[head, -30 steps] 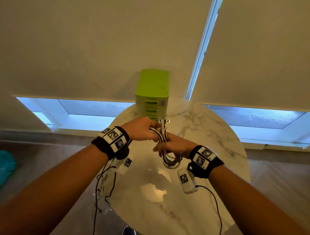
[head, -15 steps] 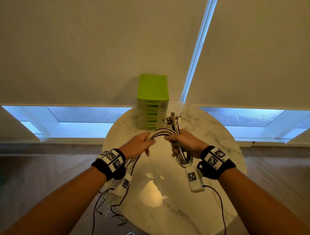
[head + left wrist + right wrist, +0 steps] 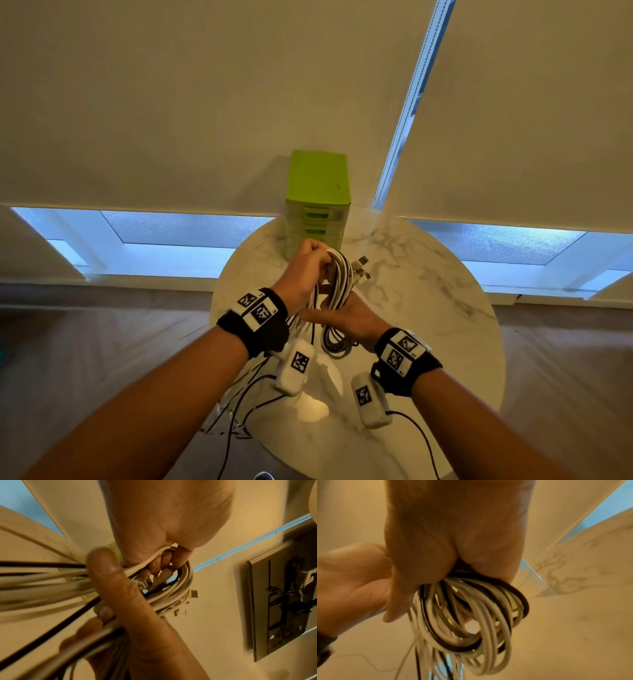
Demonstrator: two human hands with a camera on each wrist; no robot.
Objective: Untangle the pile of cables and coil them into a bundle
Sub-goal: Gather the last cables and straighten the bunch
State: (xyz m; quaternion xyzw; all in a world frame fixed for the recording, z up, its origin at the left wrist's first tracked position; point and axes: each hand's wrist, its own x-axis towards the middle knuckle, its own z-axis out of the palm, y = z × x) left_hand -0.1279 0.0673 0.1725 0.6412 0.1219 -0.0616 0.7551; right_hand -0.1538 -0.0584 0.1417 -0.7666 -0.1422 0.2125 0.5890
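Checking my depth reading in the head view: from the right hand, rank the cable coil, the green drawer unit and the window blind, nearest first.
1. Cable coil: held in the right hand.
2. Green drawer unit: beyond, at the table's far edge.
3. Window blind: farthest, behind the unit.

A green drawer box (image 3: 317, 202) stands just beyond the hands; bare worktop (image 3: 428, 308) lies open to the right.

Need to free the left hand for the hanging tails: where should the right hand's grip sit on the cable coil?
Probably around the coil's gathered waist, where the right hand holds it, closing from below. Loops fan out under that hand and plugs splay beyond the left hand, so only the middle pins every strand.
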